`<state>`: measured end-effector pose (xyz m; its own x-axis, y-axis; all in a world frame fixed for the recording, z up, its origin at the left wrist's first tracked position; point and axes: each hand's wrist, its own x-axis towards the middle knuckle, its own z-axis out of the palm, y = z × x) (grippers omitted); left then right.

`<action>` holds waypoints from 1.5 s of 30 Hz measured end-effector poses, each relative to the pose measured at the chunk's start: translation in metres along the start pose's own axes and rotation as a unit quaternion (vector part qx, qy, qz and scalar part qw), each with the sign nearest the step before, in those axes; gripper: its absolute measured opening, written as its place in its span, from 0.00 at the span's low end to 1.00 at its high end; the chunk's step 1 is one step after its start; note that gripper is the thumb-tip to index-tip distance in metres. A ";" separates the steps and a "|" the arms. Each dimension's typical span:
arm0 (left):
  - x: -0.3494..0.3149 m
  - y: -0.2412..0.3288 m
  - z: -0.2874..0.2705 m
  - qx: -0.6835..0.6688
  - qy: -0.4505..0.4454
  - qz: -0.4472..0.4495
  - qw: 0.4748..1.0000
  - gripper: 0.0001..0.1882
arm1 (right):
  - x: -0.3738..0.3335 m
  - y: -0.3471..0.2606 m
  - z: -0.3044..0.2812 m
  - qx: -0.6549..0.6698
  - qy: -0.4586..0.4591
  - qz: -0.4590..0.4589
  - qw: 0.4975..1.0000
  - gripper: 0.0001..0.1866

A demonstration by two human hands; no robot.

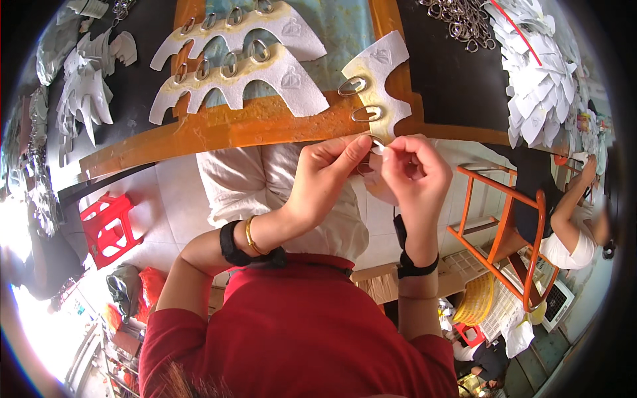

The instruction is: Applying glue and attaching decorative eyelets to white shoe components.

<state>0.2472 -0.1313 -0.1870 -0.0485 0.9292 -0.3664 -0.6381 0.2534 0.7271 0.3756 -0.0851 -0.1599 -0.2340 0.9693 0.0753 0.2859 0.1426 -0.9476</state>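
A white scalloped piece with oval metal rings and yellowish glue marks lies over the table's front edge. Its lower end hangs below my hands. My left hand is closed, thumb and forefinger pinching the piece beside one ring at the edge. Opposite it, my right hand is closed in a pinch on a small white tab of the same piece. To the left, two similar scalloped pieces, an upper one and a lower one, lie flat with oval rings standing along their glued edges.
Loose metal rings are heaped at the far right of the table. White cut pieces pile up on the right and left. A red stool stands on the floor at left, an orange-framed chair at right, near another person.
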 end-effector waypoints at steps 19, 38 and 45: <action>-0.001 0.003 -0.004 0.190 0.024 0.085 0.978 0.10 | 0.007 -0.016 -0.002 -0.203 -0.037 -0.132 0.970 0.07; -0.013 0.031 -0.007 0.255 -0.005 0.025 0.967 0.10 | 0.022 -0.020 -0.008 -0.153 -0.163 -0.074 0.972 0.08; -0.011 0.044 -0.004 0.344 -0.016 0.092 0.934 0.08 | 0.025 -0.030 -0.005 -0.050 -0.195 0.103 0.974 0.10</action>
<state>0.2167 -0.1318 -0.1528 -0.0786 0.9787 -0.1899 0.0241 0.1923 0.9810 0.3661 -0.0638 -0.1276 -0.4921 0.8324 -0.2547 0.4477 -0.0089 -0.8942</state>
